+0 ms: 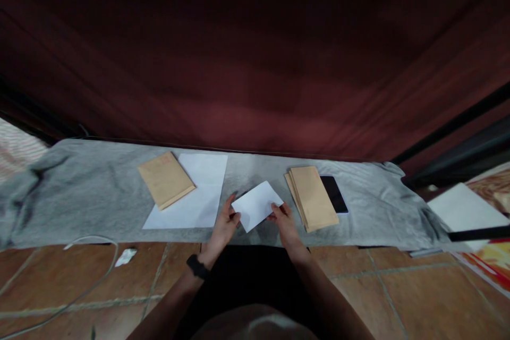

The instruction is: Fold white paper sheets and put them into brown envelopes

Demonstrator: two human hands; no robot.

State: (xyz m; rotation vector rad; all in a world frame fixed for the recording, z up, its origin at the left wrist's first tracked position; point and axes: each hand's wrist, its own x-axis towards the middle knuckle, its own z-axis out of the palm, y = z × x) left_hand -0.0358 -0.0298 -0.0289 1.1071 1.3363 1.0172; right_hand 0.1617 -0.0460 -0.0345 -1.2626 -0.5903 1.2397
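Observation:
Between my two hands is a folded sheet of white paper, tilted a little above the grey cloth. My left hand grips its left corner, thumb on top and fingers behind. On the right edge, my right hand pinches the paper with the thumb over its face. To the left, a brown envelope lies partly over a large white sheet. A small stack of brown envelopes rests right of my right hand, overlapping a dark-screened phone or tablet.
Grey cloth covers the long, low surface, with a dark red curtain behind it. A white cable and a crumpled white scrap lie on the tiled floor. A white board-like piece is at far right.

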